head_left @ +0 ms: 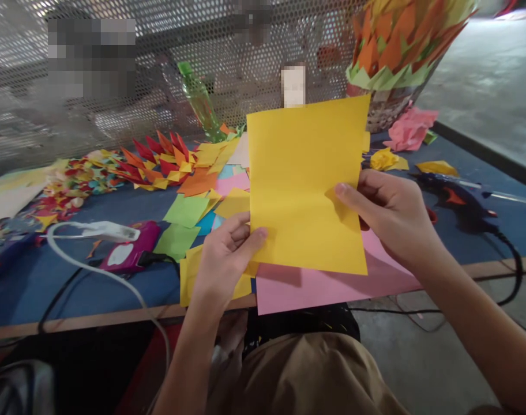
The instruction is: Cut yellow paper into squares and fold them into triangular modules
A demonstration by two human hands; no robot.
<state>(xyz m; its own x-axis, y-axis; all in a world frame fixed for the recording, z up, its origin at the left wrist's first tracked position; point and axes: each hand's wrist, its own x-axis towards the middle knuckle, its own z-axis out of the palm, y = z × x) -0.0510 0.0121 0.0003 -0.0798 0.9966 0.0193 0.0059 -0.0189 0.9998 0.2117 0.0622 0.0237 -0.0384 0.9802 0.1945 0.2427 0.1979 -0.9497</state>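
Together, two bare hands hold up a sheet of yellow paper (306, 173) above the front edge of a blue-topped desk (133, 205). The left hand (222, 262) pinches the sheet low on its left side, thumb on the face and fingers curled behind; the right hand (390, 213) grasps the opposite side near mid-height in the same way. A soft bend runs across the paper between them.

Below it, a pink sheet (327, 291) juts over the desk's front edge. Beside the left hand, yellow squares (190, 282) reach that same edge, with green squares (186, 211) and an orange piece (198, 183) farther back. Toward the front left, a purple box (128, 251) carries a white plug (120, 230), its white cord (131, 282) looping down past the front edge.

Along the rear edge, a green plastic bottle (201, 104) tilts against a perforated metal screen (154, 75). Red, orange and yellow folded points (163, 161) fan out to its left, next to a heap of small multicolored paper pieces (87, 178) toward the rear left corner.

Near the rear right corner stands a basket (379, 115) topped with tiers of orange and green paper points (393, 55). A crumpled pink paper (412, 128) lies just beside it, with a yellow paper bloom (384, 158) nearby. Closer to the right edge rests a dark glue gun (459, 202), its black cord (518, 253) dropping over the front.
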